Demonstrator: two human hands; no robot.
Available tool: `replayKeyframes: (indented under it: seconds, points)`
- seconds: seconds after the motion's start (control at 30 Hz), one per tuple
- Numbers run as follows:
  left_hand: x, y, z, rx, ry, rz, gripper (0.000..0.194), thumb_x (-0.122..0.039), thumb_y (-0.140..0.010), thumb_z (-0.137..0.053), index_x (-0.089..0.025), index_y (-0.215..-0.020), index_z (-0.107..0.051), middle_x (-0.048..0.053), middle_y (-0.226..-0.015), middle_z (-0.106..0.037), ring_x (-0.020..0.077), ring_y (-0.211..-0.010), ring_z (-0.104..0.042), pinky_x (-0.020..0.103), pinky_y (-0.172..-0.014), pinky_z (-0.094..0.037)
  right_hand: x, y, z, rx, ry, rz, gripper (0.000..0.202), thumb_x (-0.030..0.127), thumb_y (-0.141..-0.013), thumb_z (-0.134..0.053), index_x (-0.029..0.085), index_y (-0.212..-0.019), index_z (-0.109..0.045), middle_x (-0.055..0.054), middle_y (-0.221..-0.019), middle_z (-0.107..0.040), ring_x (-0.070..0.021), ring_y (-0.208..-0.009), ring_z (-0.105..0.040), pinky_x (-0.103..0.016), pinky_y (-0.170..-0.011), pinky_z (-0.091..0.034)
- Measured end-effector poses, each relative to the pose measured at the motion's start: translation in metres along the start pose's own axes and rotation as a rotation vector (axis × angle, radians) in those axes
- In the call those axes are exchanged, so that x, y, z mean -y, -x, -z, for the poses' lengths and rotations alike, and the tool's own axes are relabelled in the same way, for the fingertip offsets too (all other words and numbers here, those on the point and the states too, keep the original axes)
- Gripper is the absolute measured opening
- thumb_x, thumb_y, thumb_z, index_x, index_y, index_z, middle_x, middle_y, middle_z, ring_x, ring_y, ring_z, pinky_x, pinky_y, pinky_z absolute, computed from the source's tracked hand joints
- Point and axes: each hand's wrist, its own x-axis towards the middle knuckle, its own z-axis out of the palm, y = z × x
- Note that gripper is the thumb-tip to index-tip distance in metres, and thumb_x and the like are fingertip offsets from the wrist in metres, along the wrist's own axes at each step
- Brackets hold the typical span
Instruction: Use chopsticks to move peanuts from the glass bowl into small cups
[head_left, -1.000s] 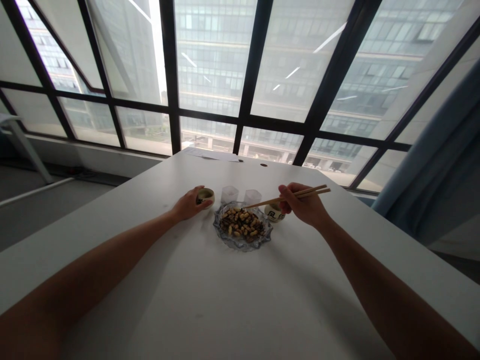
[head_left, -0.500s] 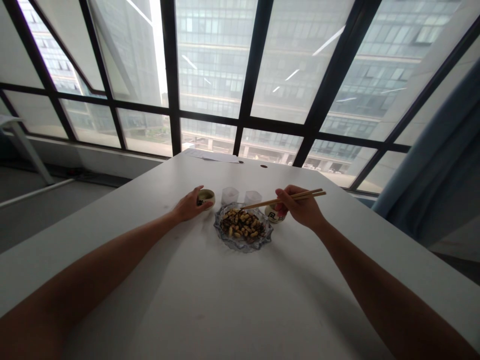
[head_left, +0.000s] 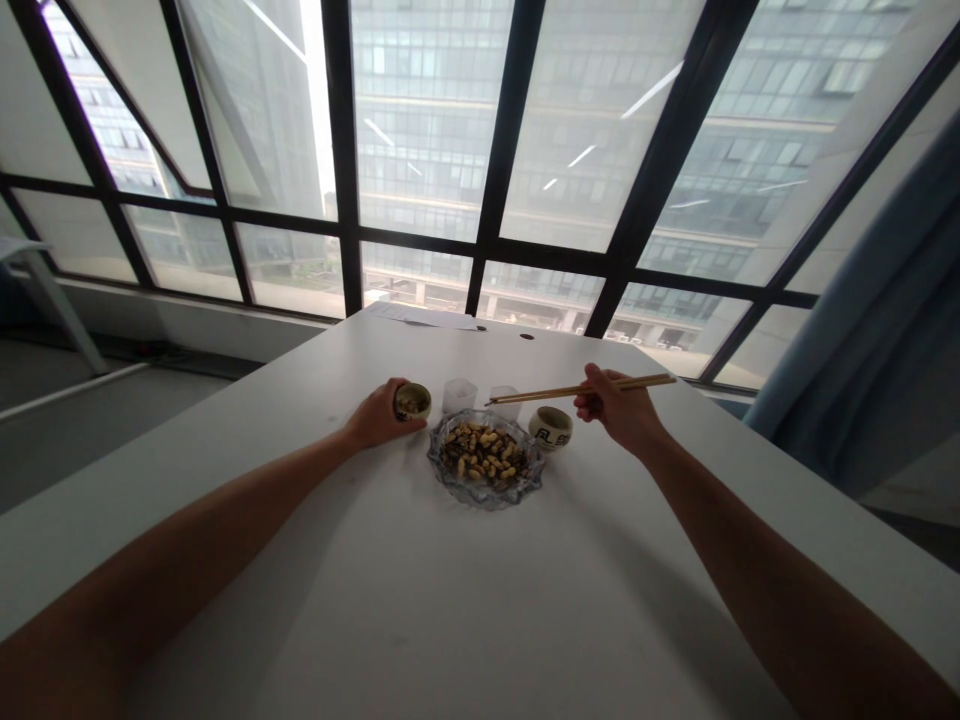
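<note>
My left hand [head_left: 381,415] grips a small cup [head_left: 412,402] from its left side; the cup is tilted towards me and some pieces show inside. Chopsticks [head_left: 559,391] are in my right hand [head_left: 616,405], held nearly level, with their tips above the far rim of a wavy-edged glass bowl [head_left: 487,494]. Peanuts and dark bits [head_left: 486,452] lie in that bowl. Just right of the bowl stands a second cup [head_left: 551,428] with dark characters on it, near my right hand but apart from it.
Two translucent cups, one left [head_left: 460,394] and one right [head_left: 505,400], stand behind the bowl. Papers [head_left: 421,317] lie at the far end of the white table [head_left: 450,610]. Beyond are windows, with a blue curtain [head_left: 870,320] at the right.
My left hand has closed round the small cup and tilted it towards me. My right hand has moved right and slightly up with the chopsticks, uncovering the second cup.
</note>
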Motion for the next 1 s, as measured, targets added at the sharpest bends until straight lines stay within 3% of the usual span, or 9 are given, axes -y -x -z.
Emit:
replayKeyframes:
  seconds: [0.13,0.23,0.47,0.6,0.73,0.87,1.0]
  points:
    - [0.002,0.001,-0.002,-0.041,0.002,-0.115,0.069,-0.049,-0.063,-0.079,-0.020,-0.120,-0.051,0.012,-0.120,-0.065,0.0301,-0.108,-0.066,0.043,-0.094,-0.054,0.019,0.019,-0.012,0.076,0.138,0.252,0.049,0.062,-0.072,-0.080,0.019,-0.062,-0.060,-0.003,-0.050,-0.067,-0.0130,-0.037,-0.060,-0.022,-0.036,-0.051]
    - [0.002,0.001,-0.003,-0.052,0.011,-0.145,0.069,-0.047,-0.063,-0.079,-0.020,-0.120,-0.051,0.013,-0.122,-0.064,0.0303,-0.111,-0.065,0.044,-0.097,-0.053,0.029,0.030,-0.021,0.127,0.176,0.308,0.048,0.062,-0.075,-0.078,0.019,-0.061,-0.059,-0.003,-0.050,-0.068,-0.0141,-0.038,-0.062,-0.023,-0.036,-0.051]
    - [-0.003,0.002,0.000,-0.008,0.015,-0.051,0.072,-0.055,-0.064,-0.078,-0.020,-0.121,-0.050,0.012,-0.114,-0.068,0.0295,-0.101,-0.069,0.043,-0.090,-0.055,0.026,0.022,-0.019,0.091,0.126,0.238,0.051,0.066,-0.072,-0.078,0.019,-0.062,-0.060,-0.003,-0.049,-0.067,-0.0137,-0.034,-0.060,-0.023,-0.034,-0.050]
    - [0.000,-0.001,0.002,-0.009,0.039,0.111,0.074,-0.063,-0.066,-0.074,-0.020,-0.122,-0.051,0.011,-0.110,-0.071,0.0289,-0.099,-0.070,0.040,-0.087,-0.056,0.021,0.013,-0.011,0.051,0.093,0.192,0.052,0.067,-0.069,-0.079,0.018,-0.063,-0.060,-0.003,-0.049,-0.067,-0.0136,-0.035,-0.060,-0.023,-0.034,-0.050]
    - [0.008,-0.012,0.010,0.105,0.007,0.271,0.086,-0.069,-0.062,-0.075,-0.018,-0.127,-0.052,0.013,-0.112,-0.073,0.0300,-0.101,-0.071,0.039,-0.087,-0.056,0.017,0.007,-0.003,0.033,0.050,0.146,0.054,0.068,-0.065,-0.080,0.018,-0.064,-0.061,-0.003,-0.050,-0.067,-0.0134,-0.035,-0.060,-0.022,-0.034,-0.049]
    - [0.001,-0.032,0.016,0.114,-0.117,0.182,0.090,-0.074,-0.069,-0.067,-0.014,-0.134,-0.050,0.020,-0.134,-0.063,0.0327,-0.117,-0.065,0.043,-0.098,-0.051,0.012,0.002,0.003,0.023,0.058,0.111,0.055,0.069,-0.064,-0.082,0.017,-0.063,-0.062,-0.004,-0.051,-0.067,-0.0131,-0.036,-0.059,-0.022,-0.033,-0.049]
    - [-0.030,-0.057,0.002,0.118,-0.252,0.047,0.076,-0.066,-0.081,-0.061,-0.015,-0.137,-0.050,0.020,-0.140,-0.059,0.0356,-0.126,-0.058,0.047,-0.103,-0.046,0.007,-0.001,0.006,0.030,0.021,0.075,0.056,0.068,-0.060,-0.084,0.016,-0.062,-0.062,-0.004,-0.051,-0.067,-0.0122,-0.035,-0.058,-0.021,-0.032,-0.048]
